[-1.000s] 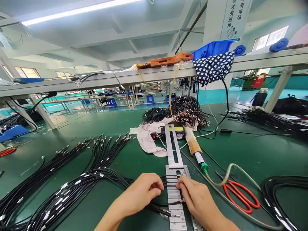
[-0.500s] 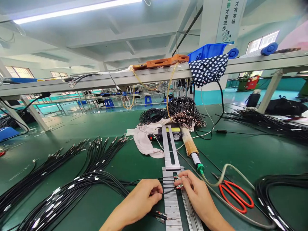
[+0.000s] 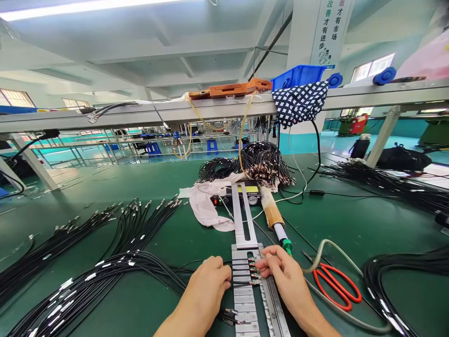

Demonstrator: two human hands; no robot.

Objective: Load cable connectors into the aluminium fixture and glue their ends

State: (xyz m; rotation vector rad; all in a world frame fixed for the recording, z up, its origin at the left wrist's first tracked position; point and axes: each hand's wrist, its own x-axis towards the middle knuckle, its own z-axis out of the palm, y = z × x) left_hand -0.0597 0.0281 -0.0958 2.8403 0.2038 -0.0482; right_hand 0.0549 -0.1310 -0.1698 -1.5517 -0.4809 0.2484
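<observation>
A slotted metal fixture [image 3: 245, 299] lies before me, with several thin black cables [image 3: 240, 269] laid side by side across it. Their stripped, coloured-wire ends [image 3: 253, 276] point right, over the slot. My left hand [image 3: 207, 288] is closed at the fixture's left edge, fingers curled round the black cable there. On the other side my right hand [image 3: 282, 276] is pinched, its fingertips against a cable end; the exact contact is partly hidden. Below my left hand, more cable ends [image 3: 231, 316] rest on the fixture's lower left.
Long black cable bundles [image 3: 105, 267] spread over the green table to the left. At right lie red-handled scissors [image 3: 336, 285], a coiled cable bundle [image 3: 377, 281] and a green-tipped syringe [image 3: 280, 231] with a hose. Behind the fixture stand a dispenser box [image 3: 252, 194] and a cable heap [image 3: 264, 161].
The cables on the fixture now lie straighter and in a row, ends over the slot. My left hand has shifted slightly up; my right fingertips remain by the ends. The camera view has shifted a little.
</observation>
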